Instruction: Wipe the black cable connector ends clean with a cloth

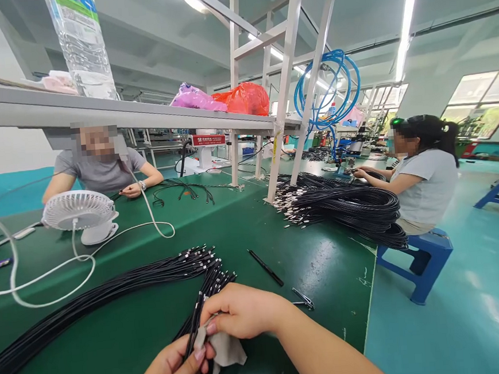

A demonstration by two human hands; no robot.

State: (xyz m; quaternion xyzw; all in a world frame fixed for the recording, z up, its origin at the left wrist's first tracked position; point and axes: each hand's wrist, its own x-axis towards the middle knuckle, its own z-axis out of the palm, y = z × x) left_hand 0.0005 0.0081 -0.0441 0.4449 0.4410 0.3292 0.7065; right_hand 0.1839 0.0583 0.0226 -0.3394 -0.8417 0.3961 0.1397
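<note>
The held cables (195,321) are thin, black and smooth, with pale tips; the cloth (228,350) is soft, greyish and creased. Both are over the glossy green table (135,334), left of its right edge. The left hand (174,363) is nearly closed, pinching the cables between thumb and fingers, against a fold of cloth. The right hand (244,309) has its fingers curled, pinching the cloth around the cables and covering part of them. A long bundle (89,300) lies to the left. A slim black pen (265,267) and a small metal tool (304,299) lie nearer the right edge; beyond, a looped cable pile (345,199) overhangs it beside metal posts (284,92). A ribbed white fan (78,211) partly blocks 1 of 2 seated co-workers.
</note>
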